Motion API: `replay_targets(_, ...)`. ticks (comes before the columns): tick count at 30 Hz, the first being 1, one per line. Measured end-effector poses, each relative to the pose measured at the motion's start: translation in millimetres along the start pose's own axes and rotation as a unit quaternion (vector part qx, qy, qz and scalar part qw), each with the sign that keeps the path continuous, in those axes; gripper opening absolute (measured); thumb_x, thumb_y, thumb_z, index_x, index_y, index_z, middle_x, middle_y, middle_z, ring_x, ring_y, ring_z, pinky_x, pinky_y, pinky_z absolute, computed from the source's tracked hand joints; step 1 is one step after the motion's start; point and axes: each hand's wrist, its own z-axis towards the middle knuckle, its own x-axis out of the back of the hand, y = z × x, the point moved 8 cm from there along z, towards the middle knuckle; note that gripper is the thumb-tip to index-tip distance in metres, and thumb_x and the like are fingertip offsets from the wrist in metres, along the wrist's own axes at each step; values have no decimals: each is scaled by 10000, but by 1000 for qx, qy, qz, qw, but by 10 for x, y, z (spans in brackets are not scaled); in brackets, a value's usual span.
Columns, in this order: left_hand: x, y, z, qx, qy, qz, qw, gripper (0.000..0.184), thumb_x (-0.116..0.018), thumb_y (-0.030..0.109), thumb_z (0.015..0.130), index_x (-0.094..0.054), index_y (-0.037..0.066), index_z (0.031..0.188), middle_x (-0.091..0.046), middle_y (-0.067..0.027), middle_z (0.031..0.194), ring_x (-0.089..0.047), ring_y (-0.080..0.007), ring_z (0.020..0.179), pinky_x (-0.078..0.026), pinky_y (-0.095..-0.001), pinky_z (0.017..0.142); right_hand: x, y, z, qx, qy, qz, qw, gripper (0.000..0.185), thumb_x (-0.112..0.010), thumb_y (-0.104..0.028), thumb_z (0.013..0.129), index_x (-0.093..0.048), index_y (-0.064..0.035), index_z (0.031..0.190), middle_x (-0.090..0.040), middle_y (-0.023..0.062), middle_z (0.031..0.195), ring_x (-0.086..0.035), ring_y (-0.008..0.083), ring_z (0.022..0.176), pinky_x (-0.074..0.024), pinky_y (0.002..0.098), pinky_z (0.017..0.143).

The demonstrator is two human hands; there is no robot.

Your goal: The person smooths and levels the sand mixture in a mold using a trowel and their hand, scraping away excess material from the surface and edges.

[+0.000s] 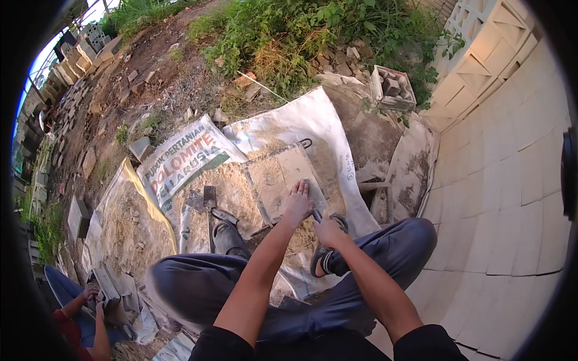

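A square, sandy-grey slab (pixel 274 180) lies in a dark metal frame mould (pixel 256 195) with a looped handle at its far corner. My left hand (pixel 298 201) rests flat near the slab's right side, fingers stretched forward. Close beside it, my right hand (pixel 328 230) is wrapped round the dark blue handle of what looks like a trowel (pixel 316 215). The blade appears to lie flat on the slab, partly under my left hand. To the left of the mould is a small shovel (pixel 209 197), near my foot.
White sacks (pixel 328 114) covered in loose sand spread beneath the mould. Stacked pale tiles (pixel 500 216) rise on the right. A crate (pixel 392 88) with broken pieces stands at the back. Another person (pixel 81 313) handles a grey block (pixel 107 283) at lower left.
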Motion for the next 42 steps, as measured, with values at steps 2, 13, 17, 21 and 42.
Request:
replay_targets(2,-139,109,-183,5,4,-15,1000,639,-319,383,891,-200,-8,1383,-166,-145,1462,-167,-280,1351,-177,-389,1089,-124,34,-142,30,-1,-52,998,502,-431,-348,902,-499,145,969,-589,320,894,-617,389,820,-479,465,741)
replay_targets(13,334,271,-474,35,-50,-64,996,672,-368,420,884,-214,-10,1377,-158,-137,1465,-151,-286,1354,-172,-403,1089,647,-311,-887,-28,92,-2,995,570,-408,-401,889,-560,147,930,-581,336,849,-595,445,794,-460,467,706)
replay_targets(17,911,-468,-21,59,7,-33,998,668,-352,434,894,-189,23,1393,-123,-109,1478,-107,-257,1366,-115,-395,1098,808,-696,-109,-18,110,48,993,544,-433,-411,882,-589,110,903,-581,332,817,-576,454,848,-440,474,772)
replay_targets(21,869,-1302,486,84,53,-72,992,653,-338,441,896,-194,50,1400,-113,-87,1483,-107,-237,1368,-94,-414,1102,936,-1304,669,25,126,63,990,530,-436,-395,886,-591,112,887,-590,321,816,-581,447,841,-451,467,775)
replay_targets(42,-51,-63,-609,27,-97,38,994,715,-390,424,862,-204,-46,1368,-167,-184,1450,-186,-276,1346,-192,-354,1087,-208,-298,-612,-83,0,108,991,471,-452,-355,886,-513,97,1002,-561,322,982,-549,460,929,-443,475,816)
